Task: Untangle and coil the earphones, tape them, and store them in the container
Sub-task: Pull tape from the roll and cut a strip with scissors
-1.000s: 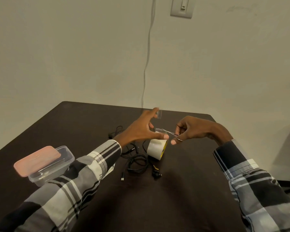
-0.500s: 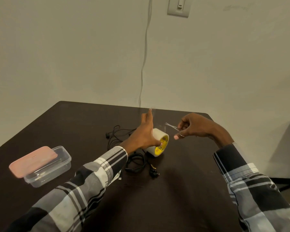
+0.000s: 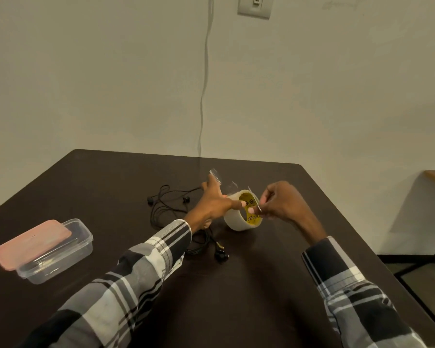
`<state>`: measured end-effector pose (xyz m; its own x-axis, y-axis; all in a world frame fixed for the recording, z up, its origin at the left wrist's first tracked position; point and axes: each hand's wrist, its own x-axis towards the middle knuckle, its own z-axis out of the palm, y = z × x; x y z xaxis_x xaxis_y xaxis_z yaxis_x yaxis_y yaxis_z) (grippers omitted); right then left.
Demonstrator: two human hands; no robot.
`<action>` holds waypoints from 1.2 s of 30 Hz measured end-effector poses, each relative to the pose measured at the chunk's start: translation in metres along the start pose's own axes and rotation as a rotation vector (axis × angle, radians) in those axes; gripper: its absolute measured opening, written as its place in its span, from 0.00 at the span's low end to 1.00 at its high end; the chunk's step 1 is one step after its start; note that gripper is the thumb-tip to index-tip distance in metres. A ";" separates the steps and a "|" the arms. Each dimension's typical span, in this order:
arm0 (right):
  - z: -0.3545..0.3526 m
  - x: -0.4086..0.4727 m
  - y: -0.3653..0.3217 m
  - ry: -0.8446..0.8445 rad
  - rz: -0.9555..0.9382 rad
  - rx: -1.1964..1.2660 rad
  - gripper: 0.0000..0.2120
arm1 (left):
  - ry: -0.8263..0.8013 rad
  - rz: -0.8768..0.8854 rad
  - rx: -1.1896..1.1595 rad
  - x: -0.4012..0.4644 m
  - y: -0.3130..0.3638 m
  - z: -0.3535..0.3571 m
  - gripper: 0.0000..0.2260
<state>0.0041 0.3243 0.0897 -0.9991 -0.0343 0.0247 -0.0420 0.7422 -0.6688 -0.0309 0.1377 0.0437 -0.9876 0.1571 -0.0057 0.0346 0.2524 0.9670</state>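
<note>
While two hands (image 3: 212,205) (image 3: 280,204) work, one tape roll (image 3: 239,219), one container (image 3: 58,257).

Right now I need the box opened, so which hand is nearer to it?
Left. The left hand is out over the earphones, across bare table from the box. The right hand is farther still, beyond the tape roll, pinching small scissors.

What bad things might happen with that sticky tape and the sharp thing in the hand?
The right hand pinches a thin metal blade close to the left hand's thumb, so it might nick a finger. The clear tape strip stuck to the left hand could fold onto itself. The tape roll stands on edge and might roll into the loose earphones.
</note>
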 end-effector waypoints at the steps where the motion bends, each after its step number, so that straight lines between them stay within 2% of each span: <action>1: 0.004 -0.002 0.002 -0.005 0.003 -0.001 0.12 | 0.000 -0.015 -0.018 0.001 -0.001 0.002 0.49; 6: 0.007 -0.007 0.007 -0.029 0.035 -0.041 0.09 | -0.001 -0.084 -0.129 0.008 -0.006 0.015 0.45; 13: 0.000 -0.002 0.005 -0.015 0.082 -0.088 0.05 | 0.002 -0.145 -0.219 0.008 -0.014 0.020 0.51; 23: 0.012 0.012 -0.006 -0.079 0.139 -0.215 0.08 | 0.004 -0.096 -0.031 0.002 -0.012 0.011 0.58; 25: 0.011 0.013 -0.007 -0.102 0.150 -0.223 0.08 | 0.034 -0.069 -0.023 0.001 -0.008 0.004 0.53; 31: 0.005 0.017 -0.009 -0.175 0.146 -0.276 0.05 | 0.092 0.019 -0.141 -0.002 -0.005 -0.019 0.27; 36: -0.002 0.016 -0.009 -0.184 0.126 -0.264 0.06 | 0.135 0.102 -0.135 -0.008 -0.003 -0.033 0.17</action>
<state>-0.0113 0.3187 0.0975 -0.9799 -0.0333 -0.1965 0.0583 0.8949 -0.4425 -0.0284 0.1046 0.0496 -0.9919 0.0438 0.1190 0.1232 0.1105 0.9862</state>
